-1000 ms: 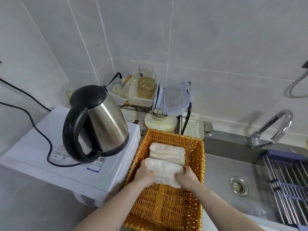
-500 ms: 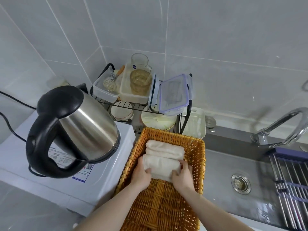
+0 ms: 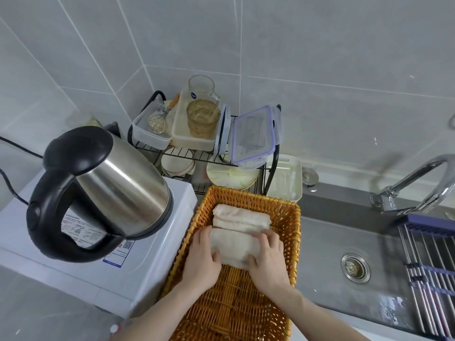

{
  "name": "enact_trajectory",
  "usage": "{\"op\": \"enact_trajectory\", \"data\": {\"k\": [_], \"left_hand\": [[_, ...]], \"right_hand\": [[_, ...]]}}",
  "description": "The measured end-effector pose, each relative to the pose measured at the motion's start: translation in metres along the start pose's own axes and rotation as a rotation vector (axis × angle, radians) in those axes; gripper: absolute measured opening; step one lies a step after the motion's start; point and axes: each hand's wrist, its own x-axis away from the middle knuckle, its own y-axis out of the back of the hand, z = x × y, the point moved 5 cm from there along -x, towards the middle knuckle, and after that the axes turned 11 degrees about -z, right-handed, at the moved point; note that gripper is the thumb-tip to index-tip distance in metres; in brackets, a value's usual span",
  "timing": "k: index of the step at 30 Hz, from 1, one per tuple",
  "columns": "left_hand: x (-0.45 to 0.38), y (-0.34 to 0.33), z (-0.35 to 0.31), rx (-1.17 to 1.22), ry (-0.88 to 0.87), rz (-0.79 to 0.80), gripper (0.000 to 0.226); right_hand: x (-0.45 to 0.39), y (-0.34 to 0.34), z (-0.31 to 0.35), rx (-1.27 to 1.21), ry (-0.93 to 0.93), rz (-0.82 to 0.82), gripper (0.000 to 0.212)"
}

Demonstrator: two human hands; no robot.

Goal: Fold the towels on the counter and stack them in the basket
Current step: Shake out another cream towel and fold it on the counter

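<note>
I have my left hand cupped round the left end of the folded cream terry towel and my right hand curled over its right end, so both grip it inside the rectangular orange wicker basket. The towel's long axis runs left to right between my palms, and it lies just nearer me than the other folded cream towel, touching it. Letting go should, I judge, leave the two side by side.

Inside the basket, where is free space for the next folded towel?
Free: bare wicker floor of the basket, nearer than both hands' grip on the front towel. Crowded: far end, where the back towel lies against it.
</note>
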Motion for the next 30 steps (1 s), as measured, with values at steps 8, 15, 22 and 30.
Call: {"op": "enact_trajectory", "data": {"k": [8, 15, 22, 30], "left_hand": [[0.017, -0.021, -0.002, -0.235, -0.221, 0.31, 0.056], [0.017, -0.027, -0.009, -0.305, -0.133, 0.467, 0.077], [0.013, 0.011, -0.026, -0.18, -0.135, 0.396, 0.062], [0.029, 0.058, -0.026, -0.064, -0.232, 0.462, 0.049]], "right_hand": [[0.012, -0.01, 0.003, 0.278, 0.126, 0.354, 0.051], [0.017, -0.017, 0.013, 0.324, 0.05, 0.49, 0.062], [0.037, 0.0, 0.014, 0.139, -0.026, 0.342, 0.076], [0.078, 0.038, 0.038, -0.007, -0.108, 0.043, 0.063]]}}
